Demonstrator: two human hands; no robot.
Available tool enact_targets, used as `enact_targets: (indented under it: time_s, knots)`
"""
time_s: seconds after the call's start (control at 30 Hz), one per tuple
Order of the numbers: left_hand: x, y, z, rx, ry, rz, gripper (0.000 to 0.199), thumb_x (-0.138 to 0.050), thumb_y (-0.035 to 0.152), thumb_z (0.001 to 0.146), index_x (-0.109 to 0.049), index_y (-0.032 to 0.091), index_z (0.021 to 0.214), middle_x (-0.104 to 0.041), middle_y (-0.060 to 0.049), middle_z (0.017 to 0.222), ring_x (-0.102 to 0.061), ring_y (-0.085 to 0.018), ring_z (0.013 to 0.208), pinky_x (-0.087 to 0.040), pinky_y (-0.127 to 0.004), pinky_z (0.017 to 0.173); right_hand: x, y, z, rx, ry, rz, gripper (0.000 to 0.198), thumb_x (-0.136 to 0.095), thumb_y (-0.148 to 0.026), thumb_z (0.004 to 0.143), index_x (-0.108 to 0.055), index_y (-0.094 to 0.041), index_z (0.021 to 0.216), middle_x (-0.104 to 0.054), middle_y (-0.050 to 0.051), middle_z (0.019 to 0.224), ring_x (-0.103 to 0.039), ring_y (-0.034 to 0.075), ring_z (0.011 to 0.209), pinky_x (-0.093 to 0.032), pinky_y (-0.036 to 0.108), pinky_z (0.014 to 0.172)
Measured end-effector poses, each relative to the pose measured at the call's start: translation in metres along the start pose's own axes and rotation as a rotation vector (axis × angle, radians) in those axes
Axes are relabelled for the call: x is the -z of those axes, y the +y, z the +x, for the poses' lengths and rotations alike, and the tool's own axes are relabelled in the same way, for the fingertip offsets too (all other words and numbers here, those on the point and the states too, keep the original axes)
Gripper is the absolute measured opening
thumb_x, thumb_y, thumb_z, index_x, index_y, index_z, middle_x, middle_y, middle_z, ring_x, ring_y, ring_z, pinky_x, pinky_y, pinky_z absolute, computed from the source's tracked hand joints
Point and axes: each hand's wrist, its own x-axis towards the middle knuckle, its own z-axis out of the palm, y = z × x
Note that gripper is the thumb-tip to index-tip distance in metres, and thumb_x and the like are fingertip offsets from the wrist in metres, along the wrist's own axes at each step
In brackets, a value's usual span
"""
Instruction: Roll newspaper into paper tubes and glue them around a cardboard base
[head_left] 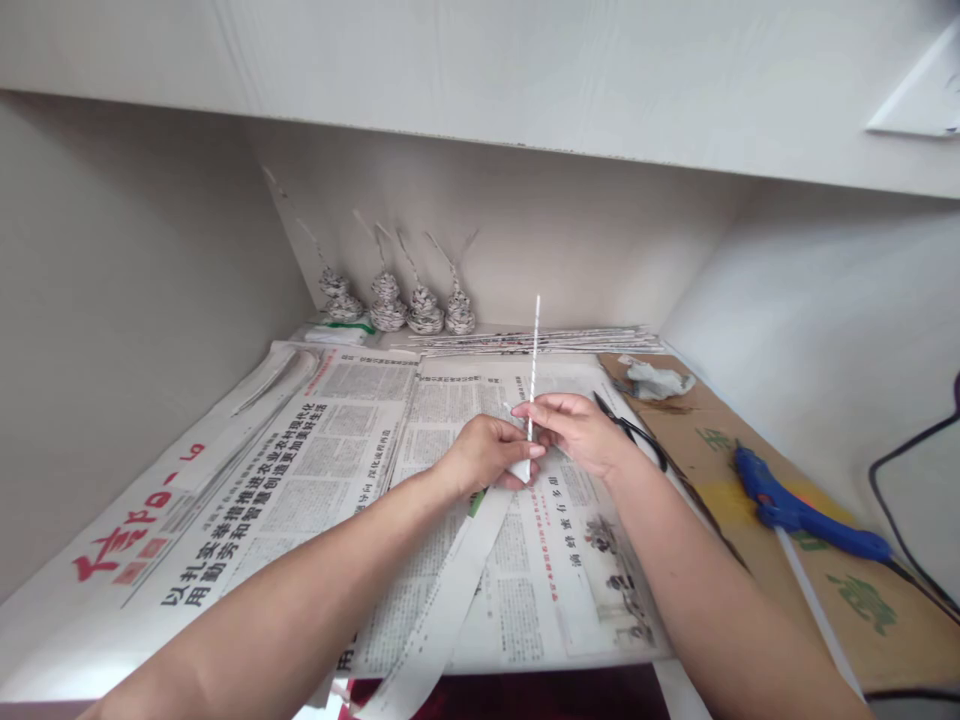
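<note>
My left hand (487, 450) is closed, thumb and fingers pinching the lower end of a thin rolled paper stick (535, 360) where it meets a paper strip (457, 585). That strip slants from my fingers toward the table's near edge, whitish with a small green patch by the hand. Fingers closed as well, my right hand (577, 430) grips the stick just above the left thumb. The stick stands nearly upright, its top free. Both hands are over spread newspaper (315, 500). Black-handled scissors (637, 432) lie just beyond my right wrist.
Several gourd-shaped woven paper pieces (425, 312) stand along the back wall beside a row of paper sticks (517, 343). At right, cardboard (750, 500) bears a blue glue gun (806, 515) with its cord and a crumpled whitish wad (656, 380). A panel (480, 75) overhangs the nook.
</note>
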Motion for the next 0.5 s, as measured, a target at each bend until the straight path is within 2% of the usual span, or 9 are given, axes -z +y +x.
enact_targets:
  time_s: [0.1, 0.17, 0.27, 0.33, 0.43, 0.5]
  knots:
    - [-0.0009, 0.0019, -0.0014, 0.009, -0.016, 0.007, 0.032, -0.071, 0.041, 0.066, -0.064, 0.01, 0.068, -0.066, -0.006, 0.07, -0.062, -0.015, 0.062, -0.053, -0.027, 0.057, 0.0002, 0.0003, -0.0001, 0.007, 0.09, 0.007, 0.024, -0.078, -0.035, 0.062, -0.064, -0.016, 0.065, -0.056, -0.003, 0.059, -0.047, 0.007, 0.048, -0.036, 0.022, 0.047]
    - [-0.0012, 0.0025, -0.0017, 0.015, -0.015, -0.002, 0.033, -0.071, 0.042, 0.065, -0.064, 0.01, 0.067, -0.066, -0.006, 0.069, -0.062, -0.014, 0.062, -0.053, -0.027, 0.057, 0.0005, 0.001, -0.0001, 0.011, 0.112, 0.045, 0.025, -0.078, -0.036, 0.062, -0.063, -0.016, 0.064, -0.059, -0.002, 0.063, -0.051, 0.008, 0.052, -0.04, 0.023, 0.049]
    - [-0.0012, 0.003, -0.0012, 0.016, 0.0, -0.039, 0.032, -0.071, 0.041, 0.066, -0.064, 0.01, 0.069, -0.065, -0.005, 0.067, -0.063, -0.015, 0.061, -0.053, -0.027, 0.056, 0.0022, 0.0027, -0.0006, -0.039, -0.024, 0.067, 0.027, -0.073, -0.04, 0.068, -0.068, -0.017, 0.08, -0.065, 0.004, 0.077, -0.058, 0.014, 0.059, -0.046, 0.028, 0.052]
    - [-0.0011, 0.0032, -0.0006, 0.014, -0.008, -0.051, 0.03, -0.071, 0.039, 0.067, -0.064, 0.01, 0.07, -0.065, -0.005, 0.067, -0.063, -0.016, 0.061, -0.053, -0.028, 0.056, 0.0037, 0.0043, -0.0002, -0.054, -0.059, 0.069, 0.027, -0.072, -0.039, 0.069, -0.069, -0.016, 0.084, -0.066, 0.005, 0.078, -0.059, 0.014, 0.058, -0.047, 0.03, 0.052]
    - [-0.0011, 0.0026, 0.0, 0.015, -0.04, -0.043, 0.028, -0.07, 0.037, 0.068, -0.064, 0.01, 0.069, -0.065, -0.006, 0.067, -0.064, -0.016, 0.061, -0.053, -0.028, 0.055, 0.0053, 0.006, 0.0017, -0.018, 0.066, 0.111, 0.021, -0.077, -0.033, 0.065, -0.067, -0.017, 0.073, -0.066, 0.003, 0.078, -0.06, 0.013, 0.064, -0.048, 0.028, 0.059]
    - [-0.001, 0.0021, 0.0003, 0.017, -0.046, -0.048, 0.028, -0.07, 0.037, 0.069, -0.064, 0.01, 0.069, -0.066, -0.006, 0.067, -0.064, -0.016, 0.061, -0.053, -0.028, 0.056, 0.0056, 0.0059, 0.0021, -0.014, 0.085, 0.139, 0.02, -0.076, -0.034, 0.066, -0.067, -0.017, 0.073, -0.067, 0.004, 0.082, -0.061, 0.015, 0.07, -0.049, 0.029, 0.064]
